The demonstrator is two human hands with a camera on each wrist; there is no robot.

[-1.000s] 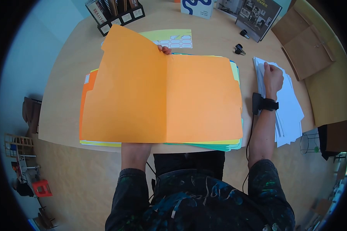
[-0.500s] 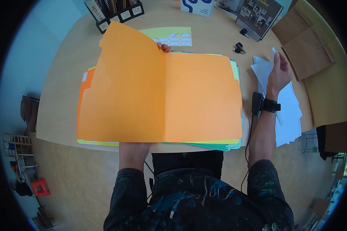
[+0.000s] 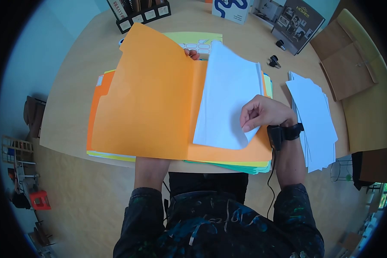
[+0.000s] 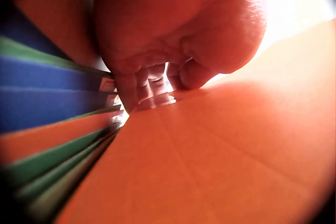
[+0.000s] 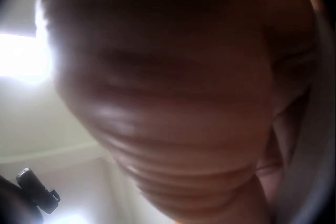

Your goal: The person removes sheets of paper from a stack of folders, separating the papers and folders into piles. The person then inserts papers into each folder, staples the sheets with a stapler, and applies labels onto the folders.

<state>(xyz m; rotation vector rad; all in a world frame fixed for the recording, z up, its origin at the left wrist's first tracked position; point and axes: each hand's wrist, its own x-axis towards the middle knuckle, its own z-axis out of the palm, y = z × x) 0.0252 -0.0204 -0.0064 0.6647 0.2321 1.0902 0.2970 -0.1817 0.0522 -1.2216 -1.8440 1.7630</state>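
Observation:
An orange file folder (image 3: 146,103) lies spread on a stack of coloured folders (image 3: 241,167), its left flap raised. My left hand (image 4: 178,29) is behind that flap, mostly hidden in the head view. Its fingertips (image 3: 192,54) curl over the flap's top edge near the fold, gripping it. Over the folder's right half, my right hand (image 3: 266,112) pinches a white sheet (image 3: 228,90) by its lower right part. The sheet bends up at the lower corner and at the top. In the right wrist view, my right hand (image 5: 168,103) fills most of the frame.
A pile of white paper (image 3: 316,120) lies at the right. Behind the folders are a label sheet (image 3: 198,46), two black clips (image 3: 274,62), upright books (image 3: 297,26) and a black organizer (image 3: 149,16). A brown paper envelope (image 3: 348,64) lies at the far right.
My right hand has moved left from the paper pile, bringing a white sheet over the orange folder's right half. My left hand still holds up the flap.

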